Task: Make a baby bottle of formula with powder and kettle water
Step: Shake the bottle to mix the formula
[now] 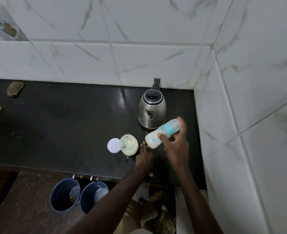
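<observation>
The right hand (174, 142) gripped a tilted, capped clear baby bottle with blue band (163, 132), milky inside, above the black desk (55, 125) near its right corner; the left hand (144, 157) lay flat, empty. Mixing seemed underway; shaking should follow.

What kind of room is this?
Most likely a home kitchen. A steel electric kettle stands on a shiny black stone counter in a corner of white marble-look wall tiles, beside an open glass jar of pale powder.
</observation>
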